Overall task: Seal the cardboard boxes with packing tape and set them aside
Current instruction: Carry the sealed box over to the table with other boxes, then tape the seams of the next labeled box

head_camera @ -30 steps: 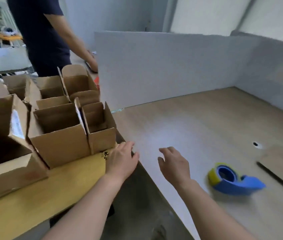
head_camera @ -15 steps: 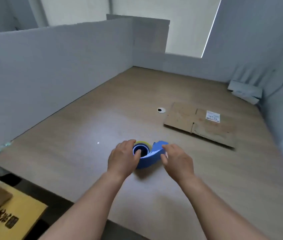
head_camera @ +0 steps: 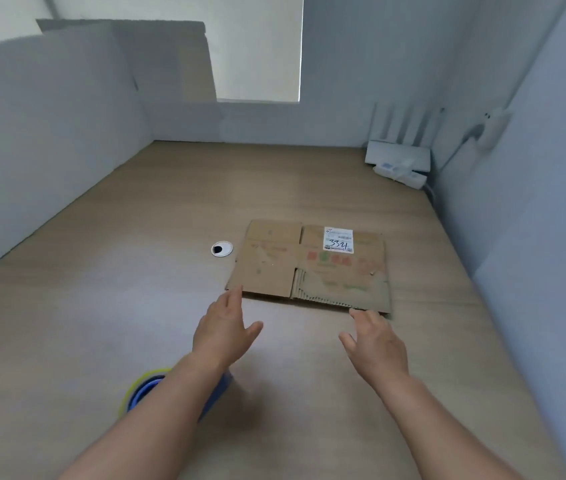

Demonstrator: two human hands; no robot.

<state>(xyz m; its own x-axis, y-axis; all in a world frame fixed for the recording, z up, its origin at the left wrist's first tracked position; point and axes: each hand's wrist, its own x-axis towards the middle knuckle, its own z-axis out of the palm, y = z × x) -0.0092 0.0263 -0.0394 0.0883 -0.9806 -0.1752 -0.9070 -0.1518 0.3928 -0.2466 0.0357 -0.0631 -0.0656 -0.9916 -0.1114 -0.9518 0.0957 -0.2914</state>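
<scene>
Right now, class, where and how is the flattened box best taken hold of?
The flattened box lies flat on the desk, so only its edges offer grip. Probably take its near edge, left hand at the left corner, right hand at the right, coming from the person's side.

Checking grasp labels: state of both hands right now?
Left hand: open, holding nothing, fingers stretched toward the flattened cardboard box.
Right hand: open, holding nothing, fingertips by the box's near edge; contact cannot be told.
</scene>
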